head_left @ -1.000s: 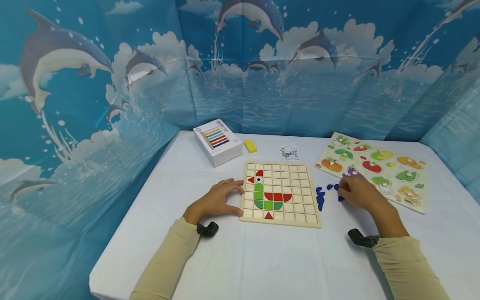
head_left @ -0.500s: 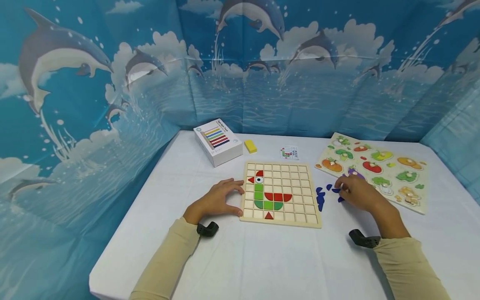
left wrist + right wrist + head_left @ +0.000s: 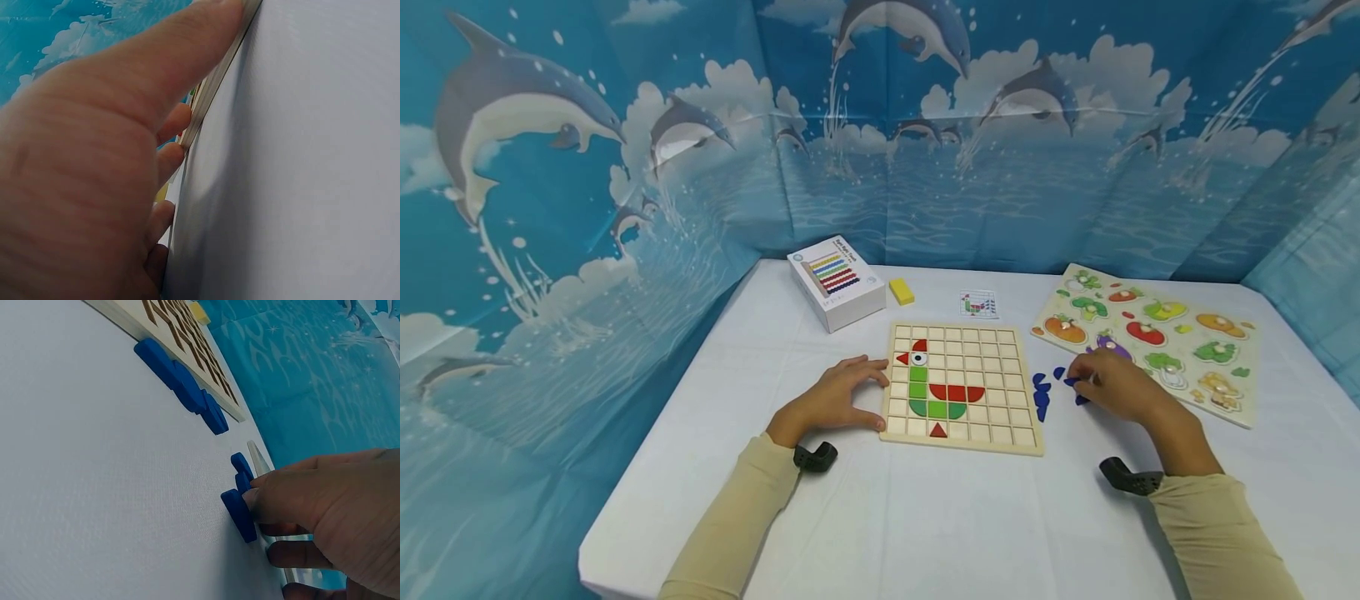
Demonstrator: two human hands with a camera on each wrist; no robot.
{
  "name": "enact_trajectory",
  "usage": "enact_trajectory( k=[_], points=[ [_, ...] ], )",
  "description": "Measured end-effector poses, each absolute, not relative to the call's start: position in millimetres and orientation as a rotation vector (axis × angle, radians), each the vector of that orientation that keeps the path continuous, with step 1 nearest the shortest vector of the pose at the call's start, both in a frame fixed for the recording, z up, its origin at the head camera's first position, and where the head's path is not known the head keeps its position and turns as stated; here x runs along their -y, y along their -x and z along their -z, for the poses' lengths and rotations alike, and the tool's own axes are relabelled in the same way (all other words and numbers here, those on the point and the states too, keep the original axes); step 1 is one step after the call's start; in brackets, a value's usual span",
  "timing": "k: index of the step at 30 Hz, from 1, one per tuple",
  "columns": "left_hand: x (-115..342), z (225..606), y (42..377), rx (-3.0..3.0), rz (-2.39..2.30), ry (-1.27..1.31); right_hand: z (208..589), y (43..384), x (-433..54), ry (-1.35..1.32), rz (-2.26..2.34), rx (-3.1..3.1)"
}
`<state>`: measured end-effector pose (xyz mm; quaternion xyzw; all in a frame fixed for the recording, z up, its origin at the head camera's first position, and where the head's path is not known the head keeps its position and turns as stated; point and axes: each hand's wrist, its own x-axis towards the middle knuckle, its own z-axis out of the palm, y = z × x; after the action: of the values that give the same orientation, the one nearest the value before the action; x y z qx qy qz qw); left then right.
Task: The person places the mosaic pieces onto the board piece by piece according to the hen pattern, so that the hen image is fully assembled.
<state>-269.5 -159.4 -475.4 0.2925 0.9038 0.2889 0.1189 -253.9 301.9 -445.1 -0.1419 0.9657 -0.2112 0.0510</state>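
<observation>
A wooden grid board (image 3: pixel 988 364) lies on the white table, with red and green pieces forming a bird in its squares. At its left edge my left hand (image 3: pixel 831 396) is spread, thumb by the near corner and fingertips farther up; the left wrist view shows the thumb (image 3: pixel 187 47) against the board's side. Right of the board, my right hand (image 3: pixel 1116 383) pinches a small blue piece (image 3: pixel 242 482) between thumb and index finger. A larger blue piece (image 3: pixel 239 515) lies beside the thumb. Several more blue pieces (image 3: pixel 1041 397) lie along the board's right edge.
A vegetable peg puzzle (image 3: pixel 1195 354) lies just beyond my right hand. Behind the grid board are a small picture card (image 3: pixel 978 304), a yellow block (image 3: pixel 901 292) and a white box (image 3: pixel 842 283). A dolphin-print curtain (image 3: pixel 850 192) hangs behind the table.
My right hand has shifted slightly left among the blue pieces, and the piece at its fingertips has turned a little. The left hand has stayed at the board's edge.
</observation>
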Motion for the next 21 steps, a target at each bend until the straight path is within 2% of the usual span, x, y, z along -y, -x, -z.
enact_trajectory(
  k=[21],
  points=[
    [158.6, 474.2, 268.8, -2.643, -0.839, -0.844, 442.5, 255.7, -297.2, 0.403, 0.526, -2.939]
  ],
)
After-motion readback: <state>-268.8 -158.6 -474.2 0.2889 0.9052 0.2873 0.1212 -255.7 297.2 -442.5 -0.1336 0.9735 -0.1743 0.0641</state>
